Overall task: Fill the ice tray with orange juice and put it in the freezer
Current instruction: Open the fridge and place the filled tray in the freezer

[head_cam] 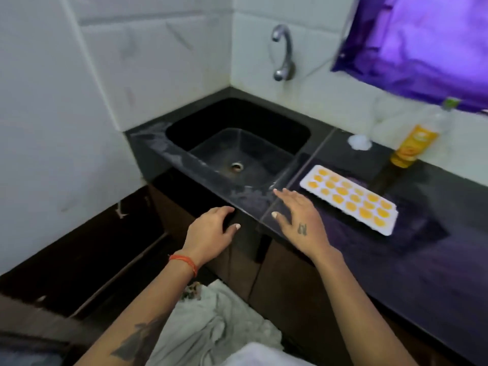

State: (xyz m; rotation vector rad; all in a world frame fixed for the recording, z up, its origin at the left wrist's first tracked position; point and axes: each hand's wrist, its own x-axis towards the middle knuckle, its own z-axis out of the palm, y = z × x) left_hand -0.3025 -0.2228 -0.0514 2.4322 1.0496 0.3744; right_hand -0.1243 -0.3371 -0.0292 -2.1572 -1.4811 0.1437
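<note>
A white ice tray (306, 184) lies on the black counter (422, 233) right of the sink, its several cells filled with orange juice. The orange juice bottle (412, 143) stands upright behind it near the wall, with a green cap. My right hand (299, 220) hovers over the counter's front edge, just left of the tray, fingers straight and spread, holding nothing. Lower and further left, in front of the counter edge, my left hand (211, 229) has relaxed fingers and is empty.
A black sink (301, 133) is set in the counter's left corner under a chrome tap (284, 52). A small white cap or lid (359, 141) lies behind the tray. A purple-lit window (422, 40) is at upper right. Dark cabinets (285, 281) stand below the counter.
</note>
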